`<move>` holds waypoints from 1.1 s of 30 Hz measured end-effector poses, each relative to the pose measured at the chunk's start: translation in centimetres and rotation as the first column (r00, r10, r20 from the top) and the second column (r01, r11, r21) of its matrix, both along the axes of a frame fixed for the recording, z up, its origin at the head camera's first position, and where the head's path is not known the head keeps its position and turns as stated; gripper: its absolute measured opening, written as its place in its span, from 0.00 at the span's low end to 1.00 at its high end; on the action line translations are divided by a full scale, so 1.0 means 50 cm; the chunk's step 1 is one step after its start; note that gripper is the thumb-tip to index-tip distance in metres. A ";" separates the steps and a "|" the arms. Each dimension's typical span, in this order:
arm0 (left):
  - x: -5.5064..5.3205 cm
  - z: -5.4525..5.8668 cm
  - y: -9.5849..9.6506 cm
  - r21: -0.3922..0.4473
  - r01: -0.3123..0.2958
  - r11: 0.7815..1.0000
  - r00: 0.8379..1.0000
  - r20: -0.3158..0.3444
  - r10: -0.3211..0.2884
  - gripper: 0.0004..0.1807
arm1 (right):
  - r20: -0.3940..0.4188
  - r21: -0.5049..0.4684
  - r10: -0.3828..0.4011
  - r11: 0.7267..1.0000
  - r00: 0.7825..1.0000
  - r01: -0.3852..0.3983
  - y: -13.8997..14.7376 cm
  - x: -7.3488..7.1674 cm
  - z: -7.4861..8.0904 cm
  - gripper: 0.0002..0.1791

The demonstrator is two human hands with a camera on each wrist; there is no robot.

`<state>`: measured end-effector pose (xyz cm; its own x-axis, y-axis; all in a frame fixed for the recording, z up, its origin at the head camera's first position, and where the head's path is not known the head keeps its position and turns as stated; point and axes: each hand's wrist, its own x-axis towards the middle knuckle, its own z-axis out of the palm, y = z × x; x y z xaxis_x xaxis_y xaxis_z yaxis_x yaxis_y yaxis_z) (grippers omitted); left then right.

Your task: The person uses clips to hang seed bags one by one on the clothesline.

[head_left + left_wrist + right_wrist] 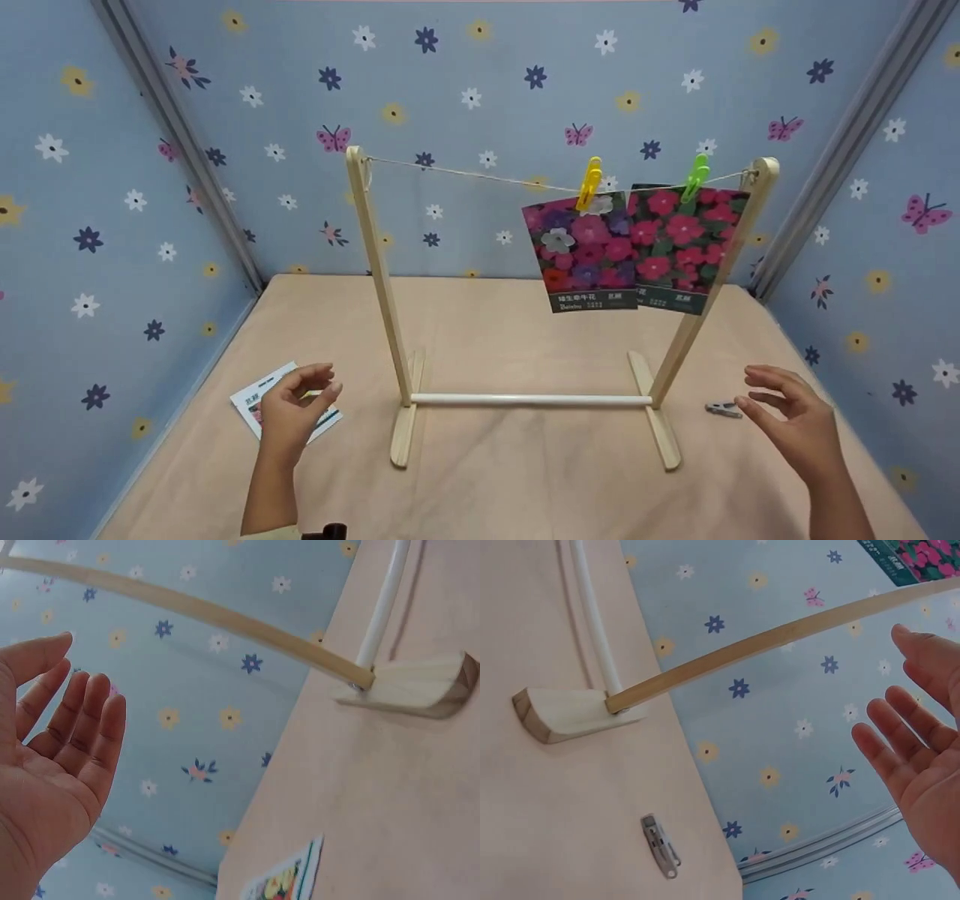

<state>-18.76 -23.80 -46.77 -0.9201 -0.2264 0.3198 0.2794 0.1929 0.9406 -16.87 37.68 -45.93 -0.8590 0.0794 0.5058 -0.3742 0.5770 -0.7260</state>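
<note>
My left hand (pixel 291 409) hovers over a white seed packet (pixel 255 394) on the table, its fingers loosely bent and holding nothing. In the left wrist view its palm and relaxed fingers show plainly. My right hand (pixel 796 424) is likewise bare, beside a grey clothespin (pixel 724 409) lying on the table. Between the hands stands a wooden rack with a string (pixel 480 177) across its top. From the string hang two flower seed packets: a mixed-colour one (pixel 589 251) under a yellow clothespin (pixel 590 184) and a pink-red one (pixel 679 247) under a green clothespin (pixel 696 178).
The rack's left post (pixel 382 292) and right post (pixel 716 289) rise from wooden feet, joined low down by a white rod (pixel 532 400). A peach cloth (pixel 525 480) covers the table. Blue flowered panels (pixel 465 67) enclose the back and sides.
</note>
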 end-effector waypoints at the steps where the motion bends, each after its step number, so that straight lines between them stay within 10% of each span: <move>1: -0.001 -0.012 -0.008 0.002 -0.018 1.000 1.000 0.011 0.018 0.18 | 0.015 -0.012 -0.002 1.000 1.000 0.002 0.004 0.000 -0.008 0.23; 12: 0.003 -0.089 -0.066 0.020 -0.189 0.982 0.974 0.130 0.185 0.21 | 0.193 -0.045 -0.106 0.992 0.975 0.117 0.041 -0.015 -0.100 0.27; 21: 0.016 -0.139 -0.109 0.077 -0.253 0.964 0.951 0.200 0.234 0.26 | 0.434 -0.039 -0.179 0.976 0.883 0.216 0.068 -0.027 -0.161 0.35; 33: 0.032 -0.188 -0.151 0.133 -0.418 0.899 0.863 0.368 0.347 0.30 | 0.441 0.025 -0.214 0.974 0.872 0.227 0.099 -0.039 -0.209 0.34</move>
<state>-17.18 -31.36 -56.19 -0.7901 -0.6085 -0.0743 -0.1071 0.0177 0.9941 -18.84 42.64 -56.39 -0.9505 0.3010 0.0774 0.1199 0.5850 -0.8022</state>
